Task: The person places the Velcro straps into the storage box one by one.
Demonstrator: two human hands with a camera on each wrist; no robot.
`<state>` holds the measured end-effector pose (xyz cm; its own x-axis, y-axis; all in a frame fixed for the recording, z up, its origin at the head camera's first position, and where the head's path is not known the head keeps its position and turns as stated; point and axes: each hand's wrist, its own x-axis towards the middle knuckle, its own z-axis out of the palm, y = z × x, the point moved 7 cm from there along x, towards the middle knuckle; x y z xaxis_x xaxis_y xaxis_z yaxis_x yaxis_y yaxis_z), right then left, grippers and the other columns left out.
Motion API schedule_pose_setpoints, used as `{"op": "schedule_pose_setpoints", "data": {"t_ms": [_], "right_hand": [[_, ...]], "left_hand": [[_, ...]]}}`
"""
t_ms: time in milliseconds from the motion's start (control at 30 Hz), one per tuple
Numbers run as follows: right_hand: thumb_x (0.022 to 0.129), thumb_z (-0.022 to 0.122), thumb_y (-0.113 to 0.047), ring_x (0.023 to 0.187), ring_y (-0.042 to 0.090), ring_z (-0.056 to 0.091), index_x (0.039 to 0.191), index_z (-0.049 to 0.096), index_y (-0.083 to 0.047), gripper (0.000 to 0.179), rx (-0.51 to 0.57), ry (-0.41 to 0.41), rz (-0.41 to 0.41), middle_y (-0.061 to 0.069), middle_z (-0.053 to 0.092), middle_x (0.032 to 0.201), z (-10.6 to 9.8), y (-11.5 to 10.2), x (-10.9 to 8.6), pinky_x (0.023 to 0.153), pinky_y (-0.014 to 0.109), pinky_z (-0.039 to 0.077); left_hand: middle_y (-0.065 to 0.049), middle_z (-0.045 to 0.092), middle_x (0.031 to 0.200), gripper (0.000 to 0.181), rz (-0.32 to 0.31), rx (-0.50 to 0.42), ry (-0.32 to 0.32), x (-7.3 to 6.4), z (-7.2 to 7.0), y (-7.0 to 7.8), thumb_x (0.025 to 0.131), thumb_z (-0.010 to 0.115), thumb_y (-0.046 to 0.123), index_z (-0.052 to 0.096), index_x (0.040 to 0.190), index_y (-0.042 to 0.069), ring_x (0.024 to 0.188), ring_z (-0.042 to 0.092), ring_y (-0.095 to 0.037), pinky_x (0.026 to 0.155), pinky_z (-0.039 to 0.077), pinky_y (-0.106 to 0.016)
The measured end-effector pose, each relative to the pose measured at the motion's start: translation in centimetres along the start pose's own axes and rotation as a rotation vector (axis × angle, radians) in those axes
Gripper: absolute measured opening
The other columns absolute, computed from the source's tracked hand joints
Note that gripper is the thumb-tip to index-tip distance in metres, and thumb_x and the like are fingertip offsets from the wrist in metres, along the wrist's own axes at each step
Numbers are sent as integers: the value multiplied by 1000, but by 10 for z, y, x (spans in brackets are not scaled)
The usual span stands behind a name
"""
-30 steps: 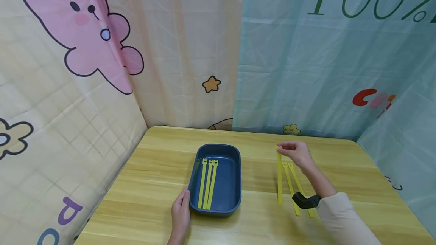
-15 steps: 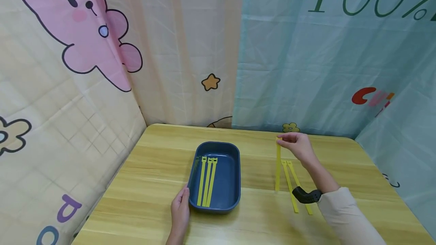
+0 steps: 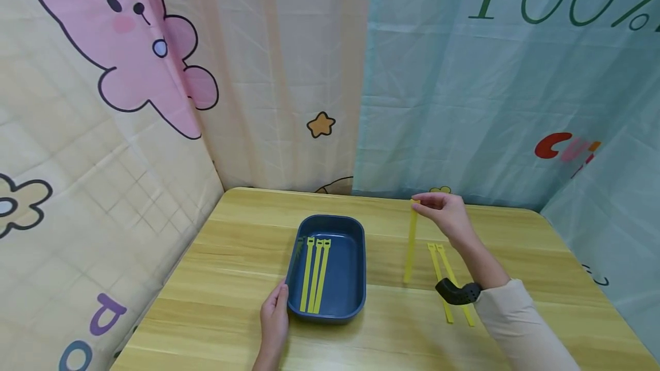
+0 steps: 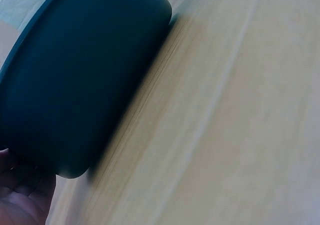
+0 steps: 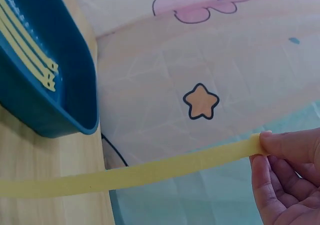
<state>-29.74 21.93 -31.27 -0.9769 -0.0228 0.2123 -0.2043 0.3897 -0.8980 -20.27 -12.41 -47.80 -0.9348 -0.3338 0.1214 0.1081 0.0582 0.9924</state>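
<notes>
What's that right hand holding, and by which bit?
A yellow strap. The right hand pinches it by its top end, and the rest hangs down.

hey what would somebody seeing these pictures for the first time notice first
Probably the big pink cartoon animal printed on the cloth backdrop, at the head view's upper left. Next comes the navy tray on the wood-grain table, with three yellow slotted straps along its left side. To its right, another yellow strap hangs from the right grip, pinched at its top end.
</notes>
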Motion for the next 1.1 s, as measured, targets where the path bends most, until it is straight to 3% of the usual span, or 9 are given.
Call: {"op": "schedule_pose_setpoints", "data": {"t_ms": [633, 1100], "right_hand": [[72, 66, -19, 75, 15, 55, 95, 62, 2, 31, 189, 38, -109, 5, 61, 86, 16, -38, 1, 66, 19, 48], [72, 66, -12, 72, 15, 54, 93, 61, 5, 28, 328, 22, -111, 5, 61, 82, 41, -48, 1, 66, 22, 49]], "left_hand": [[-14, 49, 115, 37, 13, 10, 16, 1, -2, -6, 89, 42, 22, 50, 112, -6, 110, 40, -20, 91, 33, -29], [-13, 49, 115, 36, 10, 0, 19, 1, -2, -6, 89, 43, 21, 50, 112, -6, 110, 40, -19, 91, 33, -28]]}}
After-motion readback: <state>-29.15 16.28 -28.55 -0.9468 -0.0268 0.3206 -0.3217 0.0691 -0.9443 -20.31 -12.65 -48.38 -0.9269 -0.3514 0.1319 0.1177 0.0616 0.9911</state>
